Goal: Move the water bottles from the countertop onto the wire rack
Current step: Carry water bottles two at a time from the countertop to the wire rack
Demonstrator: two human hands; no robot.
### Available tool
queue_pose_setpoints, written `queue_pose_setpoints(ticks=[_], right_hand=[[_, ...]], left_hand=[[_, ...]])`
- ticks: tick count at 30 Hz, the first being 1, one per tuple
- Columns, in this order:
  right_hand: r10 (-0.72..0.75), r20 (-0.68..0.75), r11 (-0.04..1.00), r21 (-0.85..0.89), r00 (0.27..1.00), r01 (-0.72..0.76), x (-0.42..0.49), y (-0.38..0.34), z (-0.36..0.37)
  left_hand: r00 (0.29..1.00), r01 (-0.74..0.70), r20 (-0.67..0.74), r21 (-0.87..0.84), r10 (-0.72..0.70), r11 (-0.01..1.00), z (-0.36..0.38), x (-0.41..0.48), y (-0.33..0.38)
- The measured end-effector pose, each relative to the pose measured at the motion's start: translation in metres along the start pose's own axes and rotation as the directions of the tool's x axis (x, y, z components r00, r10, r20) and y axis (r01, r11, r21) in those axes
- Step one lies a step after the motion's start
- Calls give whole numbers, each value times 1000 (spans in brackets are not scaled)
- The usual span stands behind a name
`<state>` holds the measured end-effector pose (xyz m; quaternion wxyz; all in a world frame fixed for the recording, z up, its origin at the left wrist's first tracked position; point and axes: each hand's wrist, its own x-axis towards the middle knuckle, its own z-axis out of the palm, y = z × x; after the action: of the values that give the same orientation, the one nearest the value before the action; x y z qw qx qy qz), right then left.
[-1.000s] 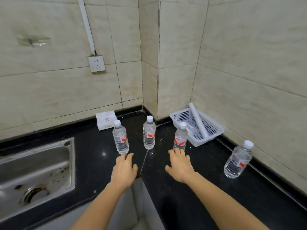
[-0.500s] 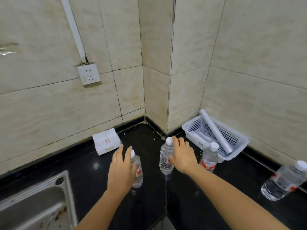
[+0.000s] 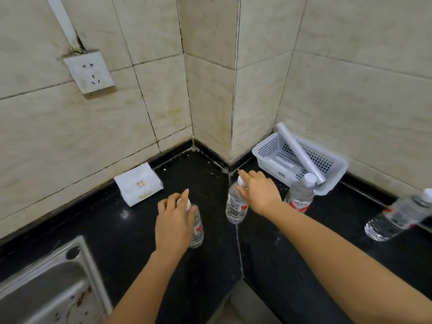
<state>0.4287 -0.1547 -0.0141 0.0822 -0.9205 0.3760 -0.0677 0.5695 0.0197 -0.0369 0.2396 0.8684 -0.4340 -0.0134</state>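
Near the black tabletop's (image 3: 131, 232) back corner, the left hand (image 3: 174, 224) curls around one clear plastic water bottle (image 3: 196, 226) while the right hand (image 3: 259, 192), fingers loosely spread, touches a second bottle's (image 3: 235, 206) neck.

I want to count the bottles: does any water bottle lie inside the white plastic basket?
No, the white basket holds only a white roll; the nearest water bottle stands on the black countertop in front of it.
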Motion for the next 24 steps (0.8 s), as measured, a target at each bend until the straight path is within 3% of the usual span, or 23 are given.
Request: queue_pose_setpoints(ticks=[8,13,17,24], right_hand=[[59,-91,983,177,994,-42,-50,19,13],[101,-98,963,260,990,-72,-92,44,2],[147,-30,943,305,989,-131,-139,59,-29],[385,59,841,389,921,-377,-298,121,-71]], left_hand=[[994,-66,85,-108,76,992,-10,4,-4],[980,-161,109,-54,166,986,-18,5,8],[953,-277,99,-105,287,955,-12,-30,47],[874,-395,190,-256,447,882,-9,-134,160]])
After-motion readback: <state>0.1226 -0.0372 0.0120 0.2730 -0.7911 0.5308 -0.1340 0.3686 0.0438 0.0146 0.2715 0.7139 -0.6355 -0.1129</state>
